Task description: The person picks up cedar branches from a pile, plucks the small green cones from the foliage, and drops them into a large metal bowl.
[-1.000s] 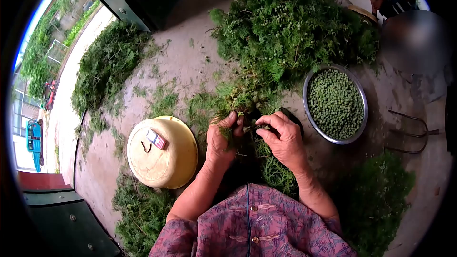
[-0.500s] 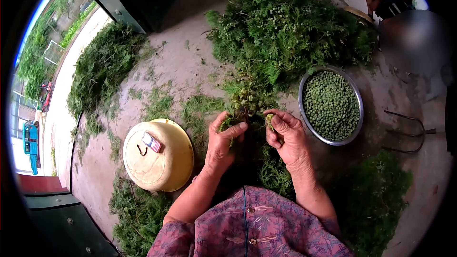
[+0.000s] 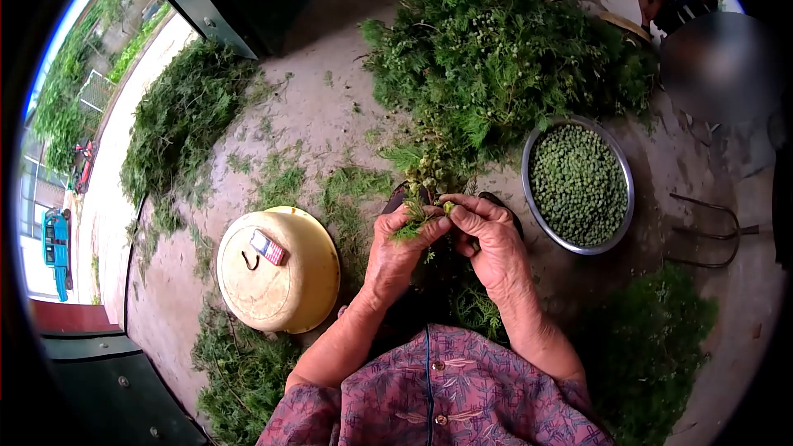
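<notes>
My left hand [image 3: 395, 253] grips a small green leafy sprig [image 3: 410, 220] with round green buds on it. My right hand [image 3: 492, 241] meets it at the fingertips, pinching a small green bud [image 3: 448, 207] on that sprig. Both hands are over my lap, just in front of a large pile of the same green branches [image 3: 504, 49]. A metal bowl [image 3: 623, 161] full of picked green buds sits to the right of my right hand.
An upturned yellow basin [image 3: 306, 281] with a small box [image 3: 268, 246] and a hook on it lies left of my left hand. More green piles lie at far left [image 3: 182, 116] and lower right [image 3: 652, 347]. A metal fork tool [image 3: 710, 231] lies right; another person sits top right.
My hands were apart half a second ago; now they have come together, the right fingertips pinching a bud on the sprig held by the left.
</notes>
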A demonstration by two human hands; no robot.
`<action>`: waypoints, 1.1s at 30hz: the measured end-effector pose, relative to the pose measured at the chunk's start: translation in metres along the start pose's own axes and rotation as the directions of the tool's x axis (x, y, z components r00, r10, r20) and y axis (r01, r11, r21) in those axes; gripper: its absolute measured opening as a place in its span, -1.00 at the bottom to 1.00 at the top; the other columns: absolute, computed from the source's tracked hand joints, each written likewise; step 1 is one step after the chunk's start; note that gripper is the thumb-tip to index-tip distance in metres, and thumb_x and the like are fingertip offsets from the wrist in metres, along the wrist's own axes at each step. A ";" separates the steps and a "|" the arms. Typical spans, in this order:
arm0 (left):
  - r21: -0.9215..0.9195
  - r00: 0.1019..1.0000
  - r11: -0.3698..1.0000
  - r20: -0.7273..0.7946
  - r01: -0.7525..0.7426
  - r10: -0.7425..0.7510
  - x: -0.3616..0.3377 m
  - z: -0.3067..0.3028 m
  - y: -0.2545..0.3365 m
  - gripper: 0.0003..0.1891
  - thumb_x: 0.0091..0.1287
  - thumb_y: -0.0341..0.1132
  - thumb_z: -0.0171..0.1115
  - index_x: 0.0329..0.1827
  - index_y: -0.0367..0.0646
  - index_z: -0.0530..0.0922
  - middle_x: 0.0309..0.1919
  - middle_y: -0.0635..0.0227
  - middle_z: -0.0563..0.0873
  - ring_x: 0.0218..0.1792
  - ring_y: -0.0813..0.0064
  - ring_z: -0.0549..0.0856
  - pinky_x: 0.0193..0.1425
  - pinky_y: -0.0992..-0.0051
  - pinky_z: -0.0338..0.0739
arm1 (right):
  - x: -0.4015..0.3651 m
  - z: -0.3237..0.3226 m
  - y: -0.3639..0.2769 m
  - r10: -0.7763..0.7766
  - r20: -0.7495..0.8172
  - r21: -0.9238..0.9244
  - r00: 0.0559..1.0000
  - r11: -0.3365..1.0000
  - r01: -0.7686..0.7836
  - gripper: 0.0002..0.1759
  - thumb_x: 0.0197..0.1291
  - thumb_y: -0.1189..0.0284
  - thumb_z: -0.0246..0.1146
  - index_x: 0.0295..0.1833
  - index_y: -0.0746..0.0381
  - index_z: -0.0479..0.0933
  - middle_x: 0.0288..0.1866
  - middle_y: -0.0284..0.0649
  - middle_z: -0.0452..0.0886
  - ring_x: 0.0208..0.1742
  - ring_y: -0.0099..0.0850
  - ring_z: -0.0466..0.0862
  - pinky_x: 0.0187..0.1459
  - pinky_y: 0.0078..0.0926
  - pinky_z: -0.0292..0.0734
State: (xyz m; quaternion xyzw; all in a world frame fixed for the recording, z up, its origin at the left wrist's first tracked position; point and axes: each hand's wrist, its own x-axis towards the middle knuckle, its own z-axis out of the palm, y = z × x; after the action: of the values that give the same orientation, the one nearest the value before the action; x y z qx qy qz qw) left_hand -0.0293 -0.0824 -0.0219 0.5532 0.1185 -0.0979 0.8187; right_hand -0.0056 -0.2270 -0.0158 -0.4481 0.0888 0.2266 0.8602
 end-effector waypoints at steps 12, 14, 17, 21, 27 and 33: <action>0.714 0.694 0.354 0.252 -0.604 0.674 -0.002 -0.022 -0.020 -0.80 0.08 -0.49 0.17 -0.22 -0.05 0.49 -0.56 0.55 0.50 -0.46 0.64 0.51 -0.10 0.39 0.31 | 0.004 -0.017 -0.013 -0.119 0.110 0.308 0.987 0.948 0.080 -0.87 0.20 0.40 0.19 -0.21 0.23 0.47 -0.39 -0.28 0.52 -0.52 -0.57 0.46 -0.62 -0.71 0.24; 0.423 0.897 0.804 0.052 -0.417 0.438 0.001 -0.024 -0.020 -0.82 0.09 -0.46 0.16 -0.23 -0.10 0.48 -0.57 0.51 0.49 -0.49 0.64 0.49 -0.21 0.51 0.32 | 0.000 -0.016 -0.015 -0.100 0.034 0.012 0.994 0.995 0.099 -0.91 0.22 0.41 0.20 -0.27 0.21 0.52 -0.52 -0.40 0.51 -0.63 -0.68 0.39 -0.66 -0.77 0.19; 0.173 0.962 0.951 -0.051 -0.256 0.268 0.001 -0.017 -0.019 -0.84 0.11 -0.41 0.14 -0.25 -0.20 0.47 -0.59 0.45 0.48 -0.55 0.62 0.43 -0.36 0.63 0.28 | 0.006 -0.012 -0.011 -0.452 0.242 -0.753 0.859 0.470 0.460 -0.81 0.19 0.37 0.21 -0.26 0.30 0.54 -0.66 -0.20 0.49 -0.68 -0.42 0.49 -0.64 -0.49 0.32; 0.657 0.662 0.343 0.325 -0.672 0.676 0.002 -0.020 -0.021 -0.85 0.10 -0.42 0.14 -0.26 -0.23 0.46 -0.60 0.42 0.46 -0.55 0.59 0.41 -0.43 0.61 0.29 | 0.005 -0.003 -0.006 -0.357 0.326 -0.915 0.876 0.115 0.387 -0.77 0.23 0.31 0.11 -0.28 0.26 0.53 -0.50 0.05 0.54 -0.42 -0.01 0.57 -0.45 -0.18 0.43; 0.362 0.937 0.890 -0.100 -0.279 0.334 -0.009 -0.002 -0.009 -0.72 0.01 -0.56 0.22 -0.17 -0.17 0.55 -0.51 0.35 0.53 -0.44 0.50 0.53 -0.29 0.54 0.41 | 0.009 -0.015 -0.011 -0.219 0.227 -0.783 0.949 0.538 0.311 -0.84 0.16 0.42 0.18 -0.30 0.32 0.52 -0.61 -0.22 0.52 -0.60 -0.49 0.49 -0.53 -0.49 0.38; 0.410 0.970 0.885 0.001 -0.222 0.243 -0.003 0.003 0.002 -0.60 -0.01 -0.53 0.21 -0.03 -0.22 0.48 -0.35 0.35 0.62 -0.36 0.57 0.58 -0.23 0.57 0.48 | 0.002 -0.021 -0.011 -0.148 0.094 -0.563 0.984 0.807 0.176 -0.87 0.21 0.43 0.16 -0.26 0.29 0.51 -0.66 -0.50 0.37 -0.63 -0.74 0.31 -0.59 -0.74 0.21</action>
State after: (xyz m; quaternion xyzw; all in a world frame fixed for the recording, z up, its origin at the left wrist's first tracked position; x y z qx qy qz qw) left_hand -0.0316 -0.0843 -0.0178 0.7239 0.0489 -0.0074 0.6882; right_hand 0.0025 -0.2488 -0.0213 -0.6850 -0.0410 0.1787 0.7051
